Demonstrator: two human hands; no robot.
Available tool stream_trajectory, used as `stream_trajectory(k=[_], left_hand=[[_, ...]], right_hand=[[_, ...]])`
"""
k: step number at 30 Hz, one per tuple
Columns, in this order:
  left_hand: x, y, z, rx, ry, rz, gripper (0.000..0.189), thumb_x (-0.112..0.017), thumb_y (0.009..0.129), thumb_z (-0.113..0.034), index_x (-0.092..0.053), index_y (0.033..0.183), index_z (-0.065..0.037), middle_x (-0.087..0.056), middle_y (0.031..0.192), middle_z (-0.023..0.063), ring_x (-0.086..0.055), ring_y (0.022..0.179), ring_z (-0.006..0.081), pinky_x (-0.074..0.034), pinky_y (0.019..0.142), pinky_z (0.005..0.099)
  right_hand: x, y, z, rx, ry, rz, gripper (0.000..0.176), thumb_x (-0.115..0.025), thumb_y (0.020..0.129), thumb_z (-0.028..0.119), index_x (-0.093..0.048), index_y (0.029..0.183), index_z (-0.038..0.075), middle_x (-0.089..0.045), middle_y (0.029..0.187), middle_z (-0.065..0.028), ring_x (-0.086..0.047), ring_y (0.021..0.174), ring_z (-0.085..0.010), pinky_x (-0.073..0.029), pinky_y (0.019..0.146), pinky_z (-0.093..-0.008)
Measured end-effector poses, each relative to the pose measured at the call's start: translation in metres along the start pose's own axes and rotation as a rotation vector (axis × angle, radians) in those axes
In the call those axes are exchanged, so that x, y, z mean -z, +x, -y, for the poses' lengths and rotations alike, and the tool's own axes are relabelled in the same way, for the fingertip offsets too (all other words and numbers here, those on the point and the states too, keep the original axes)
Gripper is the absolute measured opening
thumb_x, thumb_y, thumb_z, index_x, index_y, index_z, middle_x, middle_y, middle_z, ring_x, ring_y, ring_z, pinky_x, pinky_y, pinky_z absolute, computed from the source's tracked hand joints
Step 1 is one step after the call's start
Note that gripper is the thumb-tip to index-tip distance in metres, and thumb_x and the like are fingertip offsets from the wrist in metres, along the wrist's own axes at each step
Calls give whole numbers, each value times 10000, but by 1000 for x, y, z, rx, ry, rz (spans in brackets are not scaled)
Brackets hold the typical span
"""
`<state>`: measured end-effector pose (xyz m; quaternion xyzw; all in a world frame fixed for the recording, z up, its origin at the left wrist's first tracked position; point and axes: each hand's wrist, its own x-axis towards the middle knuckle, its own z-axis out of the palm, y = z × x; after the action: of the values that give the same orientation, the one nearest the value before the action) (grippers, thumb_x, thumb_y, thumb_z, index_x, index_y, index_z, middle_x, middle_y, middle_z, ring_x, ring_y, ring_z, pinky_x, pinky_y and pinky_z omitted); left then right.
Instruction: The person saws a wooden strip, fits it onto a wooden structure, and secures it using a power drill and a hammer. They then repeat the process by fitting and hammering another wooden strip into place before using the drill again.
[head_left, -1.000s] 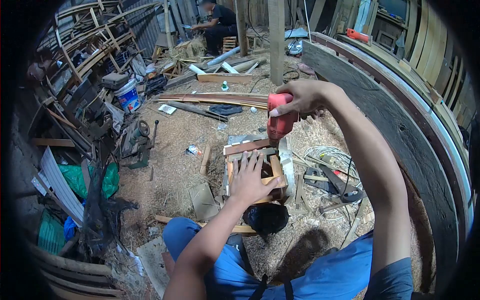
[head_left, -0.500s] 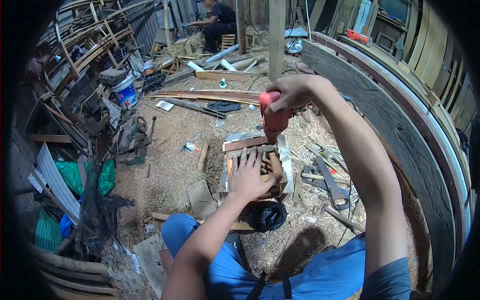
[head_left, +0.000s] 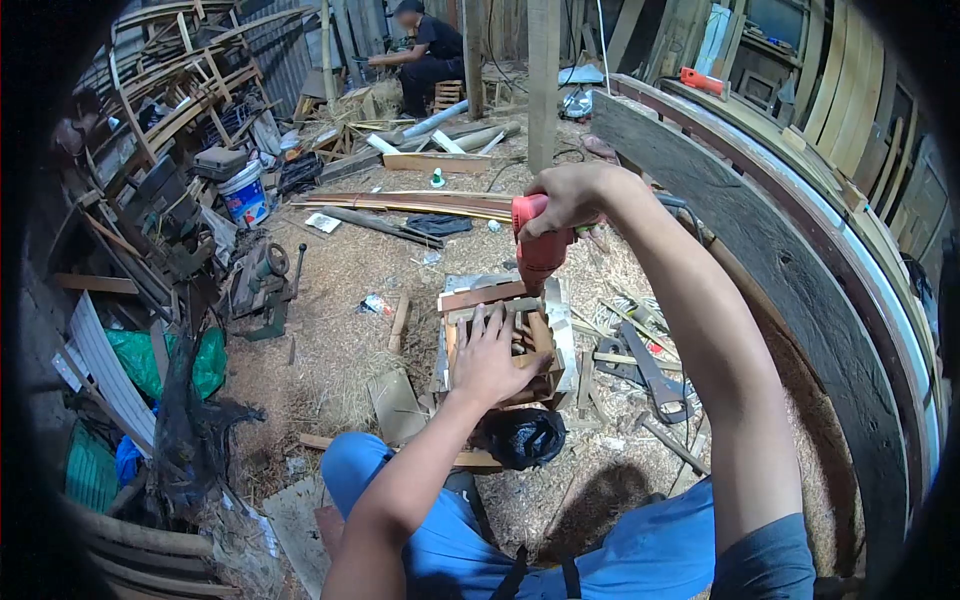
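My right hand (head_left: 572,200) is wrapped round a red power drill (head_left: 542,250), which points down at the far right part of a small wooden frame. My left hand (head_left: 488,358) lies with spread fingers on the frame's near and left side, pressing on its slats. A reddish-brown wood strip (head_left: 487,296) runs across the frame's far edge, just beyond my left fingertips. Under the frame is a pale, worn block or board (head_left: 567,345). The drill's tip is hard to make out against the wood.
A handsaw (head_left: 656,375) lies on the right among wood scraps. Near my knees sits a black plastic bag (head_left: 526,437). Left are a metal vise (head_left: 265,270) and a paint bucket (head_left: 243,194). A long plank (head_left: 760,230) borders the right. Another person (head_left: 430,50) sits at the back.
The whole view has shifted slightly. My right hand still holds the drill at the frame's far right, and my left hand stays on the frame. The seated person's posture looks a little different.
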<state>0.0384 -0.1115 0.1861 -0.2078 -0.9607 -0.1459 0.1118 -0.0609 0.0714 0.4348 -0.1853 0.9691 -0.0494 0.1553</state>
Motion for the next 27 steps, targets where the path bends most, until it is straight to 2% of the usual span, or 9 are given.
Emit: stream_trajectory(k=[2, 6, 8, 12, 15, 17, 21, 23, 27], left_hand=[[-1, 0, 1, 4, -8, 31, 1023, -583, 860, -733, -409, 1534, 17, -375, 1615, 174, -253, 1538, 372, -147, 1262, 547], [0, 1, -1, 9, -6, 30, 1026, -584, 859, -732, -403, 1538, 16, -373, 1616, 175, -264, 1533, 375, -151, 1262, 545], [2, 0, -1, 7, 9, 15, 956, -616, 875, -695, -433, 1526, -19, -370, 1615, 177, -258, 1531, 382, -211, 1249, 549], [4, -1, -1, 2, 12, 15, 958, -611, 873, -706, -445, 1518, -17, -378, 1609, 181, -268, 1527, 387, -214, 1248, 545], [3, 0, -1, -4, -26, 4, 1009, -626, 847, -699, -418, 1517, 25, -402, 1591, 183, -291, 1517, 394, -195, 1244, 561], [2, 0, -1, -7, -11, 5, 1010, -611, 853, -709, -416, 1519, 25, -399, 1593, 184, -289, 1517, 396, -192, 1245, 561], [3, 0, -1, 2, -13, 23, 1016, -590, 862, -723, -408, 1523, 27, -388, 1600, 184, -281, 1522, 394, -188, 1246, 558], [2, 0, 0, 4, -36, 28, 1028, -573, 867, -738, -398, 1531, 27, -374, 1610, 183, -271, 1527, 391, -183, 1248, 557], [4, 0, -1, 10, -22, 46, 1033, -573, 866, -739, -390, 1538, 24, -362, 1619, 182, -264, 1530, 389, -180, 1249, 556]], right_hand=[[2, -6, 3, -36, 24, 6, 620, -759, 784, 554, -706, 1231, 127, -763, 1088, -107, -723, 957, -291, -579, 847, -410], [-1, 2, -1, 0, -16, 3, 621, -750, 781, 556, -705, 1225, 124, -765, 1073, -110, -726, 942, -284, -586, 827, -408], [-1, 0, 2, -26, 16, 28, 623, -740, 779, 557, -701, 1221, 119, -765, 1045, -112, -729, 922, -280, -590, 810, -408], [0, -5, 4, -47, 8, 8, 617, -741, 774, 549, -703, 1206, 110, -766, 1026, -113, -729, 908, -280, -592, 794, -408], [-3, -1, -4, 11, -26, -35, 610, -749, 774, 544, -702, 1190, 101, -762, 987, -112, -726, 864, -275, -597, 753, -395], [-4, 0, -7, -12, 55, 7, 588, -754, 783, 529, -699, 1179, 96, -752, 940, -118, -717, 794, -265, -596, 686, -387], [0, -1, -4, -52, 82, 76, 568, -756, 798, 509, -692, 1182, 96, -741, 898, -122, -704, 739, -253, -591, 640, -382], [-6, 14, -18, 33, 63, 23, 554, -757, 808, 495, -687, 1181, 91, -740, 886, -125, -702, 725, -249, -589, 627, -383], [-10, 18, -25, 72, 54, -9, 608, -750, 801, 528, -687, 1202, 75, -754, 944, -137, -732, 827, -290, -600, 716, -411]])
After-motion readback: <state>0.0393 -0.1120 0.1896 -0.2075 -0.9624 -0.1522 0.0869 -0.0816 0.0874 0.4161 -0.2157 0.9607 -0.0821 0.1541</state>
